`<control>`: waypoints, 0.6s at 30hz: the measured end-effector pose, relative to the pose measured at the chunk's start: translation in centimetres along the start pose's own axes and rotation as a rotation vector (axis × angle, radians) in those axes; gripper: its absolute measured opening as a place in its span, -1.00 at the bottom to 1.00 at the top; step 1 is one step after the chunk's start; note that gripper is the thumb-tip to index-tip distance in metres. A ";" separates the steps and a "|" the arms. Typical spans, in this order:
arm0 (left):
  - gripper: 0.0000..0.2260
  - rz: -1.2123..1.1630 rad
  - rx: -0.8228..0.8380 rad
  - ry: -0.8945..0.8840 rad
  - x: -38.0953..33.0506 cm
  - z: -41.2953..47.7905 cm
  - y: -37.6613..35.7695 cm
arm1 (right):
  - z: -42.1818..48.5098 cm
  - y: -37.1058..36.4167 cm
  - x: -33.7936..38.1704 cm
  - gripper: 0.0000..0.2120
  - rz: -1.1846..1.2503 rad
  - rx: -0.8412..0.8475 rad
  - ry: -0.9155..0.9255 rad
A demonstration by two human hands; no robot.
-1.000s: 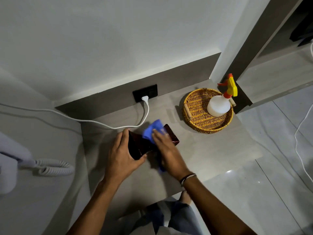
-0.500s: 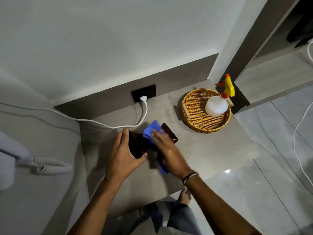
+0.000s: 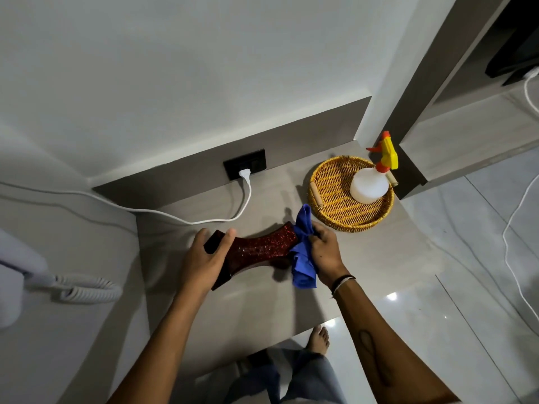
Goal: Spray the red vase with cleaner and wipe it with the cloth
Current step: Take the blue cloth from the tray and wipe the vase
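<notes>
The red glittery vase [image 3: 259, 249] lies tipped on its side across the grey counter [image 3: 364, 266]. My left hand [image 3: 204, 259] grips its left end. My right hand [image 3: 325, 249] holds the blue cloth [image 3: 303, 258] bunched against the vase's right end, which the cloth hides. The white spray bottle [image 3: 369, 186] with a yellow and orange trigger head stands in the wicker tray [image 3: 332, 199] at the back right, apart from both hands.
A white cable [image 3: 204, 220] runs from the black wall socket [image 3: 245, 164] across the counter behind the vase. A white wall phone with a coiled cord [image 3: 84, 290] hangs at the left. The counter's front edge is near my bare foot [image 3: 319, 338].
The vase has been turned from nearly end-on to lying lengthwise left to right. My right hand and the cloth have slid to its right end.
</notes>
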State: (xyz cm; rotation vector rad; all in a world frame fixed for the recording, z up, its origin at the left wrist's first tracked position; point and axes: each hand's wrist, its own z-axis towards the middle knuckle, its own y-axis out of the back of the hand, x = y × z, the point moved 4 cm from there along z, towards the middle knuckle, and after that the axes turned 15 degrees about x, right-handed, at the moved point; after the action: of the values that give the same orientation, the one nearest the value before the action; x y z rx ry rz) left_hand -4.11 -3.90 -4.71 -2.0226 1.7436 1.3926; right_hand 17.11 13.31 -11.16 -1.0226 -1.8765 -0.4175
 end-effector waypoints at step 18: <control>-0.36 0.442 -0.067 -0.281 -2.5 -2.3 -1.9 | -6.8 -11.6 2.0 -0.34 -0.662 0.232 0.637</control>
State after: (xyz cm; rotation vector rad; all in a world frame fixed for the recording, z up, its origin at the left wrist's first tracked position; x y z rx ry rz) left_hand -1.06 -2.97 -2.52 -1.4227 2.1090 1.7737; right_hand 11.32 2.93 -4.47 -0.0522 -1.5717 -0.7792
